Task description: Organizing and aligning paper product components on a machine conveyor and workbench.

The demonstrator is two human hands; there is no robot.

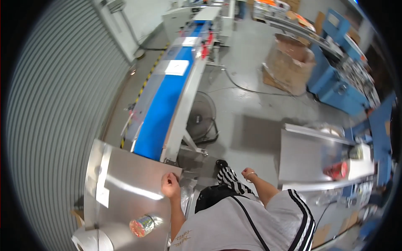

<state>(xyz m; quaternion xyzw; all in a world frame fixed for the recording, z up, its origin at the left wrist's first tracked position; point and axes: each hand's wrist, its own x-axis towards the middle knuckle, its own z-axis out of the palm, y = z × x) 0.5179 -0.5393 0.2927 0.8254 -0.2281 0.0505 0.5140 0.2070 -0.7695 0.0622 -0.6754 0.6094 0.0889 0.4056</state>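
Observation:
My left hand [170, 186] is above the corner of a steel table [125, 175], close to the near end of a blue conveyor belt [157, 121]. Its fingers are loosely curled, and nothing shows in them. Out to the right of my body, my right hand [248, 173] hangs with its fingers closed and no object visible. A shiny cylindrical pack with a red-and-pink end [142, 226] lies on the steel table, left of my left forearm. Farther left on that table is a white paper sheet [102, 197].
A white roll [93, 240] sits at the table's near left. White sheets [176, 67] lie along the conveyor, with a floor fan [202, 117] beside it. A second steel table [312, 154] at right bears a red pack [336, 170]. Beyond stands a large cardboard box [289, 69].

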